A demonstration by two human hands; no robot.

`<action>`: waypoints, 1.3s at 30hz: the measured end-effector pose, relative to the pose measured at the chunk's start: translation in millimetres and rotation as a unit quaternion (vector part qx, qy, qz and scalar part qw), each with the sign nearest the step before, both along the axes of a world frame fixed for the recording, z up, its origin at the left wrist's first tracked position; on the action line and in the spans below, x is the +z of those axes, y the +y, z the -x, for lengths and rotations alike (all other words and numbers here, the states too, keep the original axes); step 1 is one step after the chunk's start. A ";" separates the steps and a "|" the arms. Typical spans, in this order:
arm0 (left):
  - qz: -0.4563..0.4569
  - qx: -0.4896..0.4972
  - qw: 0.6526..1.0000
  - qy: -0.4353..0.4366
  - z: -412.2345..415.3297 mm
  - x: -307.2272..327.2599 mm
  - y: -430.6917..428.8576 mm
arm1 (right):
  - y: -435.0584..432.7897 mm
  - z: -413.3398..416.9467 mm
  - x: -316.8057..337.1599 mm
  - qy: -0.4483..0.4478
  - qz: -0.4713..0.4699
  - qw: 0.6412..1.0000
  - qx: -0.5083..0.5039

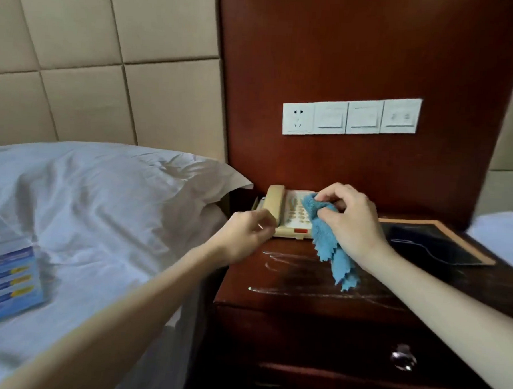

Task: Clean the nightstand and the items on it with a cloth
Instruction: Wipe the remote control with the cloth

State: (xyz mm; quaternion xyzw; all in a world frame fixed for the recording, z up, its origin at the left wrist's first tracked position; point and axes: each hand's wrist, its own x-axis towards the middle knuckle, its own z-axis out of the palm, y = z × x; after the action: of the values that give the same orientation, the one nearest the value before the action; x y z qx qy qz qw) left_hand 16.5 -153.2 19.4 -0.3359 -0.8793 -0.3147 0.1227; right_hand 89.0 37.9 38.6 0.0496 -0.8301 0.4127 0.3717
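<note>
A dark reddish wooden nightstand stands beside the bed, with wet wipe streaks on its top. At its back left sits a beige telephone with its handset on the cradle. My right hand grips a blue cloth and presses it on the phone's keypad; the cloth's loose end hangs down over the tabletop. My left hand is at the phone's front left corner by the handset, fingers curled and blurred; whether it touches the phone is unclear.
A black pad with a tan border lies at the nightstand's back right. A drawer with a shiny knob is below. A white pillow and bed lie left, with a blue booklet. Wall sockets and switches sit above.
</note>
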 end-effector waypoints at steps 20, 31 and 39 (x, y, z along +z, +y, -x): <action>0.227 0.209 0.950 0.048 32.1 -34.6 184.6 | 159.4 -36.3 -7.1 -0.032 -0.003 0.989 -0.145; 0.238 0.181 0.954 0.029 31.1 -34.8 205.6 | 171.2 -20.5 -18.4 -0.026 0.014 0.989 -0.144; -0.144 0.075 0.955 -0.247 32.5 -15.9 191.5 | 165.2 -12.7 -18.4 -0.003 0.086 0.988 -0.130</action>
State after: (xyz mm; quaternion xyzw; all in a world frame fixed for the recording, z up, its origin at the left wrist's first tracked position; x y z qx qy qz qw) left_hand -15.9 38.3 3.5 -0.1593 -0.8503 -0.5009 -0.0283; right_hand 101.7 203.0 20.2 -0.0923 -0.7922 0.4303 0.4227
